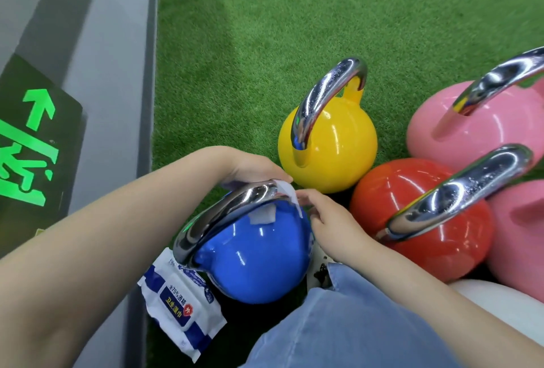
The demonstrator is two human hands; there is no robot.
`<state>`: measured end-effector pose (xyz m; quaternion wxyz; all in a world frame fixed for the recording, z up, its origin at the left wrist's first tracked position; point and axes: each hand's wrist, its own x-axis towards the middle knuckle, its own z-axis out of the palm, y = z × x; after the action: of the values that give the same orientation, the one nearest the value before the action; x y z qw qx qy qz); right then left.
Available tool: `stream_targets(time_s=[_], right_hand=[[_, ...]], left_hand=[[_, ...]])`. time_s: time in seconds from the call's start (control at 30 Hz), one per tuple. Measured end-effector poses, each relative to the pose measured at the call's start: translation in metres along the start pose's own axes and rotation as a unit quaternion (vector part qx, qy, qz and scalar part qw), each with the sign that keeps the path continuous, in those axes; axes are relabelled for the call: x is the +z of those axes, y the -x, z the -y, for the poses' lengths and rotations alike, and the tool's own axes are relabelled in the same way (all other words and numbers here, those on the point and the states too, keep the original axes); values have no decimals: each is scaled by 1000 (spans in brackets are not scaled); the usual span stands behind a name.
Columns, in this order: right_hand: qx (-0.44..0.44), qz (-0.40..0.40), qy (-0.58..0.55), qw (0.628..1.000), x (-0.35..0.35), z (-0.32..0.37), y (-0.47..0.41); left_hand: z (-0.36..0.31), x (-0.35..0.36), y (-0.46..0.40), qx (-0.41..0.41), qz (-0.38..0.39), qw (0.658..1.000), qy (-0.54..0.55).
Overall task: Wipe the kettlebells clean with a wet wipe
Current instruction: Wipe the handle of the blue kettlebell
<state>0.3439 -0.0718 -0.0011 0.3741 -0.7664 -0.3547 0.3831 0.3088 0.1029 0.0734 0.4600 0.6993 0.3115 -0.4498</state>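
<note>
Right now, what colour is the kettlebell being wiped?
Blue kettlebell, chrome handle; head view.

blue kettlebell with chrome handle (259, 255) nearest on the green artificial turf (294, 29), white-and-blue wet wipe pack (179, 303) touching its left underside. yellow kettlebell (329, 143) behind it, red kettlebell (418, 220) to its right, pink kettlebell (482, 126) behind the red. grey wall (88, 43) at left carries a green exit sign (26, 146).

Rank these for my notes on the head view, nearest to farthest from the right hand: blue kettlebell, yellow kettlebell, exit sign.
From the right hand:
1. Blue kettlebell: touching it, just left of the hand.
2. Yellow kettlebell: just beyond the hand on the turf.
3. Exit sign: far left, on the grey wall.
</note>
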Motion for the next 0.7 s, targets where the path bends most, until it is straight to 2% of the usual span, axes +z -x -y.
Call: stream_targets(time_s=[0.07,0.13,0.23,0.3,0.37,0.43,0.47,0.53,0.57,0.6,0.7], right_hand=[[27,27,11,999,2,-5,-1],[43,12,10,999,1,-5,-5],[54,-35,-62,996,2,1,-17],[59,-13,-138,989,6,3,-25],[61,5,-160,985,9,2,-29],[46,12,-172,984,11,4,-29],[33,14,-170,985,10,6,-27],[13,25,-136,990,9,7,-28],[6,24,-117,993,9,6,-30],[2,18,-99,995,9,6,-31],[-2,-4,-83,997,10,6,-31]], left_hand=[[-8,-3,-8,-40,55,997,-25],[-17,-4,-10,-69,88,992,-60],[-31,-2,-13,-106,92,983,-115],[-38,1,-17,-117,65,976,-174],[-44,8,-11,-94,-12,955,-282],[-43,19,6,14,-188,904,-384],[-36,27,17,93,-292,873,-378],[-11,56,43,265,-461,801,-275],[1,74,55,335,-492,774,-217],[15,93,60,360,-491,769,-193],[59,139,42,319,-462,803,-202]])
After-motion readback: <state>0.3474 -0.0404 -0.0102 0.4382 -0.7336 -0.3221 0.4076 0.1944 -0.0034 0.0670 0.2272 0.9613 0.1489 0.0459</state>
